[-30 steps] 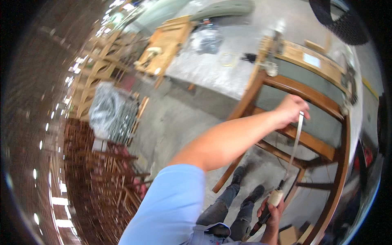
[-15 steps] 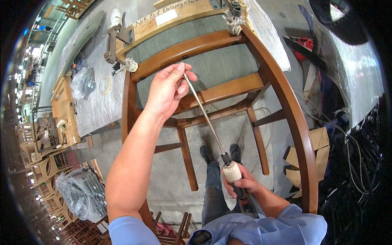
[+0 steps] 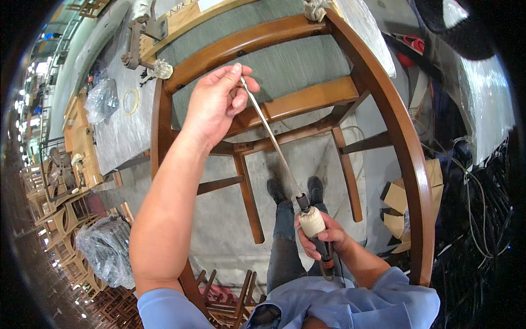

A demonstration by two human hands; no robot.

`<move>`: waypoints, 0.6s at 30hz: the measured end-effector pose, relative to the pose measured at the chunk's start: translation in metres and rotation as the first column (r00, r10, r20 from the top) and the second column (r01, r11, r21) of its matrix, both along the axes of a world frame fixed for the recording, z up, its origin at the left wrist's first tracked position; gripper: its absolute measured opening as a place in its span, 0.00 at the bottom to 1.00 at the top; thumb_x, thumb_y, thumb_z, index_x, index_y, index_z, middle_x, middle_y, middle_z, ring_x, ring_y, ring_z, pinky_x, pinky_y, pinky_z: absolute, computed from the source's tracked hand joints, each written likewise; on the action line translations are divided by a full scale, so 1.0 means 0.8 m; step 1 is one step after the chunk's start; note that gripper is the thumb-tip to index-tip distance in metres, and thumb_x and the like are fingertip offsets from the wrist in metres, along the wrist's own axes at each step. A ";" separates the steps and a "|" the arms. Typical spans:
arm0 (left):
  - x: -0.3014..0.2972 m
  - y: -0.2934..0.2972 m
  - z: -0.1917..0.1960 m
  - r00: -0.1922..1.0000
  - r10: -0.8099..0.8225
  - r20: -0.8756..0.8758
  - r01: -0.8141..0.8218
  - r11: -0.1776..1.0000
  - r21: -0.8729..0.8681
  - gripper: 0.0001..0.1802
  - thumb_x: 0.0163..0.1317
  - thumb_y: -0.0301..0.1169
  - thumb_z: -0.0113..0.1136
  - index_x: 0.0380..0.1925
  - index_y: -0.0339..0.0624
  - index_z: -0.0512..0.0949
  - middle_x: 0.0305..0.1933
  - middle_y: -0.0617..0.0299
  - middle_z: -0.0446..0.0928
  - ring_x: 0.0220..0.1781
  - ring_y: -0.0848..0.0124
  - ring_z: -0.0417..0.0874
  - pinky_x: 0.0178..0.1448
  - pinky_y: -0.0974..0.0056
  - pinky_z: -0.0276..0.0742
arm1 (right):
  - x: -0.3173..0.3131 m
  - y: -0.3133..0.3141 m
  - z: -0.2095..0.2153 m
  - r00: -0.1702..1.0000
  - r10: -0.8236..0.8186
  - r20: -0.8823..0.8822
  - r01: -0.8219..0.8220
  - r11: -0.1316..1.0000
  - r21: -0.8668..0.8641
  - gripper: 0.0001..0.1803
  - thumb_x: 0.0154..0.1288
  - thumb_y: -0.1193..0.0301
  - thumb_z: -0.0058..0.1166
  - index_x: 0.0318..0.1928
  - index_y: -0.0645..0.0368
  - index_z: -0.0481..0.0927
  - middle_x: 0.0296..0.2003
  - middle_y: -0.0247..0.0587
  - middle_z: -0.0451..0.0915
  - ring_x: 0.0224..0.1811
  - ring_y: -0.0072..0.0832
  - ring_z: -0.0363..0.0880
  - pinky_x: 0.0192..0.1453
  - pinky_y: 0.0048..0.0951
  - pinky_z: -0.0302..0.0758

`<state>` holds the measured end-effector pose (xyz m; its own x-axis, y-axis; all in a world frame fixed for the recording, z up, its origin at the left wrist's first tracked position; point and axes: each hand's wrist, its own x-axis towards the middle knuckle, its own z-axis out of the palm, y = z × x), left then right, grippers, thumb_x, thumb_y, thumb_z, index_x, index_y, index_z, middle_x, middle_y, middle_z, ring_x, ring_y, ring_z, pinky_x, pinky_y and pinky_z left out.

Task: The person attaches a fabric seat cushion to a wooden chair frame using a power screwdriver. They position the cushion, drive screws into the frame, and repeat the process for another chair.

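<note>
In my right hand [image 3: 329, 236] is an electric screwdriver [image 3: 322, 244], its front part wrapped in pale material. A long thin metal bit [image 3: 274, 140] runs from it, up and leftward. The fingers of my left hand [image 3: 216, 98] are closed in a pinch at the bit's far tip; whether a small screw is between them I cannot make out. Behind that hand is a brown wooden chair frame [image 3: 307, 101] with a grey-green upholstered panel [image 3: 296, 60]. Dark fastener heads or holes dot its upper rail [image 3: 257, 41].
A metal clamp [image 3: 134, 46] with a wrapped end sits by the frame's upper left corner. On the plastic-covered table [image 3: 123, 140] lie a tape roll [image 3: 130, 101] and a clear bag [image 3: 103, 101]. Cardboard [image 3: 394, 197] and cables [image 3: 471, 214] are at right; wooden chair parts [image 3: 235, 299] stand below.
The view has shifted slightly, so chair, table and left hand appear higher and farther left. Both hands keep their grips, and the bit still spans between them.
</note>
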<state>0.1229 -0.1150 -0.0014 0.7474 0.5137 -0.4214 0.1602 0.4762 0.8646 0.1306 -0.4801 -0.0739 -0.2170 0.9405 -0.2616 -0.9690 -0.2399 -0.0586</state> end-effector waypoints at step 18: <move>0.002 -0.020 -0.004 0.920 0.042 -0.390 0.164 0.862 0.479 0.16 0.78 0.35 0.51 0.52 0.31 0.77 0.38 0.57 0.85 0.26 0.80 0.77 0.28 0.74 0.67 | 0.001 0.031 0.003 0.890 0.008 0.456 0.044 0.994 -0.102 0.32 0.66 0.64 0.60 0.64 0.62 0.62 0.32 0.43 0.78 0.21 0.27 0.79 0.26 0.28 0.77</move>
